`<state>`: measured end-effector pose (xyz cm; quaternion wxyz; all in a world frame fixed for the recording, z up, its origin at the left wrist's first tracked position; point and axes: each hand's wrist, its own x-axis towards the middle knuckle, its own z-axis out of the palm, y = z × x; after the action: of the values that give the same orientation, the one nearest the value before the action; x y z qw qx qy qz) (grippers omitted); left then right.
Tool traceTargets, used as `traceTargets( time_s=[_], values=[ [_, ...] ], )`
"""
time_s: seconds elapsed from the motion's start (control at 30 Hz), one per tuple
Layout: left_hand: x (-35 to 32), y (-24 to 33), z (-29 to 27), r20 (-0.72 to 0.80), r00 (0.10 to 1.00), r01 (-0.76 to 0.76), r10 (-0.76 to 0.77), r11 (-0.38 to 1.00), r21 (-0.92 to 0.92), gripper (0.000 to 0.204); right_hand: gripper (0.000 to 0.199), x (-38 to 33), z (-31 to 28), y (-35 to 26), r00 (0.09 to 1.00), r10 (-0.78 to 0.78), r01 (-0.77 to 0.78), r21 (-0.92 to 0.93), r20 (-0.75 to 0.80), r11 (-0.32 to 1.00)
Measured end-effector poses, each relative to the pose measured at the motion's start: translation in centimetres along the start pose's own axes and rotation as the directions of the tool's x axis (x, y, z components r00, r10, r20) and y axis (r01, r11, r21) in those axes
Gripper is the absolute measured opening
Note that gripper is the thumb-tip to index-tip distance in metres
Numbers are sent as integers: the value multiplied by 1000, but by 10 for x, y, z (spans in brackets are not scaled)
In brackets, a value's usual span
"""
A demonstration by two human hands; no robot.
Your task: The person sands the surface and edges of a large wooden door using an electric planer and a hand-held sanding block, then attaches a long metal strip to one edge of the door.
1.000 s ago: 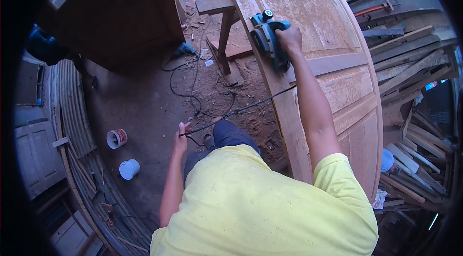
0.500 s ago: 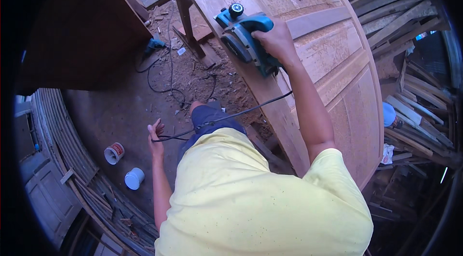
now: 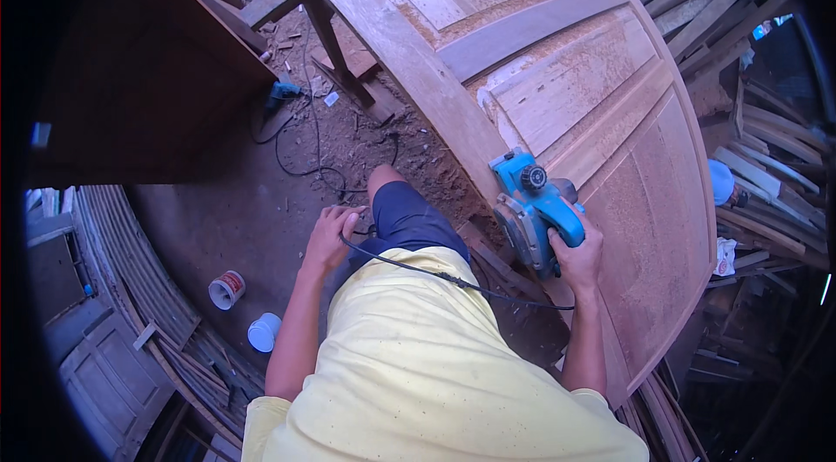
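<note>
A blue electric hand planer [image 3: 533, 196] rests on the near edge frame of a panelled wooden door [image 3: 418, 61]. My right hand [image 3: 578, 255] is wrapped round the planer's rear handle, close to my body. My left hand [image 3: 333, 236] is closed on the planer's black power cord [image 3: 409, 267], away from the door on the left. The cord runs from that hand across my waist toward the planer's rear. Wood shavings lie over the door's panels and rails. The planer's underside is hidden against the wood.
A wooden trestle [image 3: 335, 48] stands under the door's far end. A blue power tool [image 3: 283, 92] and its cord lie on the shaving-strewn floor. Two white buckets, one nearer me [image 3: 264, 332], lie at left. Stacked timber [image 3: 766, 148] fills the right; a dark brown cabinet [image 3: 148, 70] stands left.
My right hand has drawn the planer back along the door's edge toward my body. My left hand has risen a little and moved right with the cord.
</note>
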<state>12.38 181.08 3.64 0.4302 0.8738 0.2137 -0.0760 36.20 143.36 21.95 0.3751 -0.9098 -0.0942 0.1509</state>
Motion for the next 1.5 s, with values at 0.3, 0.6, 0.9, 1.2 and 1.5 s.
traceTargets(
  time_s=[0.3,0.6,0.9,1.2,1.5],
  values=[
    [-30,-15,-5,-103,972,203,-210,977,-70,49,56,113,61,-68,982,-164,167,-29,90,986],
    [-58,-19,5,-263,866,391,-424,904,-172,49,46,246,147,-160,951,-288,294,-46,108,955],
    [-30,-10,4,-272,917,219,-293,937,-273,56,44,213,101,-128,936,-336,331,58,103,942],
    [-27,20,7,-167,985,26,-37,997,-69,51,57,7,-25,17,998,7,-4,-40,69,999],
    [-27,19,5,-92,996,1,-2,1000,-19,50,57,3,-5,9,998,-6,9,-45,55,999]
  ],
)
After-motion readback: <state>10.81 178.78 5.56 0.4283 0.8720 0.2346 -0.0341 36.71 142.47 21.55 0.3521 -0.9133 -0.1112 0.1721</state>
